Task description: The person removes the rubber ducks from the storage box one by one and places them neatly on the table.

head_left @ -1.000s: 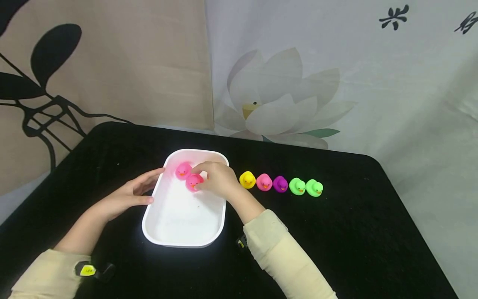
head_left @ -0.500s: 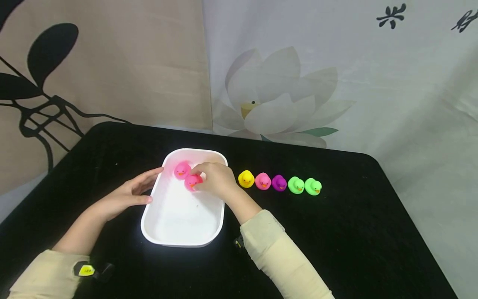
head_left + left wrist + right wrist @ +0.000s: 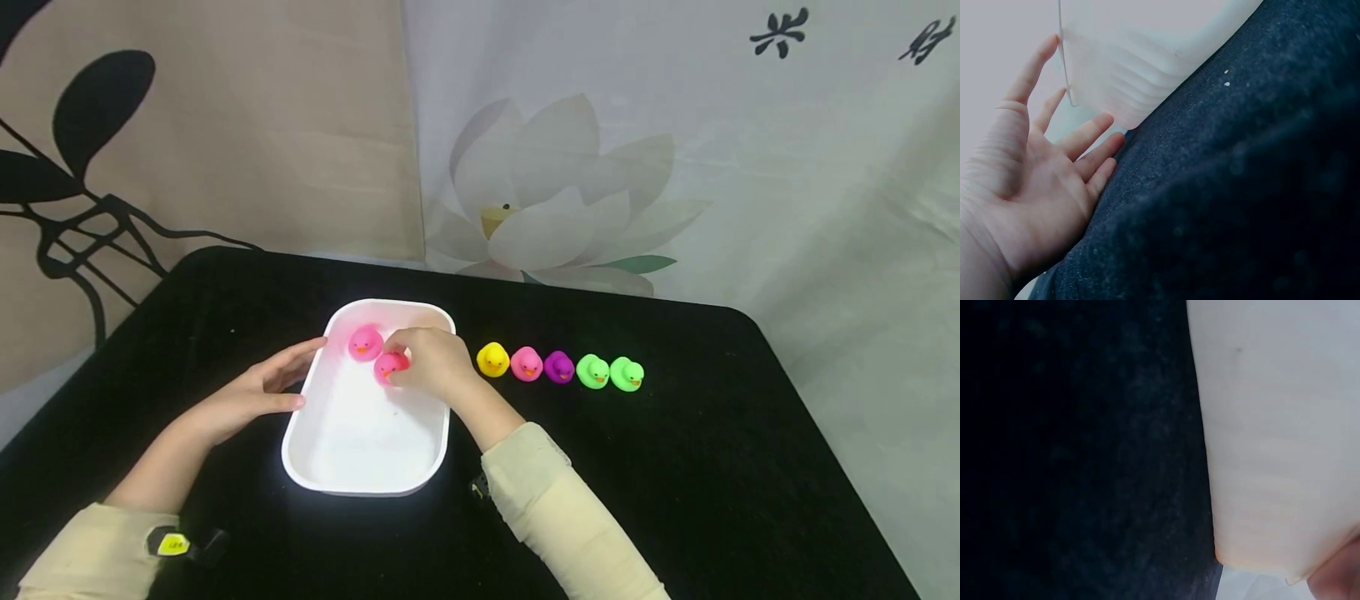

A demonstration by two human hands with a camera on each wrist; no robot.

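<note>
A white plastic tub [image 3: 360, 450] stands on the black table, left of centre in the head view. Inside it, a pink rubber duck [image 3: 365, 343] sits near the far left corner. My right hand [image 3: 433, 360] reaches over the tub's right wall and pinches a second, deeper pink duck [image 3: 389, 367] between thumb and fingers, close beside the first. My left hand [image 3: 251, 396] touches the tub's left side with spread fingers; in the left wrist view its fingertips [image 3: 1105, 120] meet the outer wall. The right wrist view has mainly the tub's outer wall [image 3: 1272, 444], with a sliver of hand.
To the right of the tub runs a row of rubber ducks: yellow [image 3: 492, 360], pink [image 3: 527, 364], purple [image 3: 559, 367] and two green ones, the outer green duck [image 3: 627, 374] last. Black cloth covers the table [image 3: 720, 467]. A printed curtain [image 3: 562, 167] hangs behind.
The duck in my right hand has shifted very slightly right, a little apart from the other pink duck. My left hand stays by the tub; the head view has drifted slightly.
</note>
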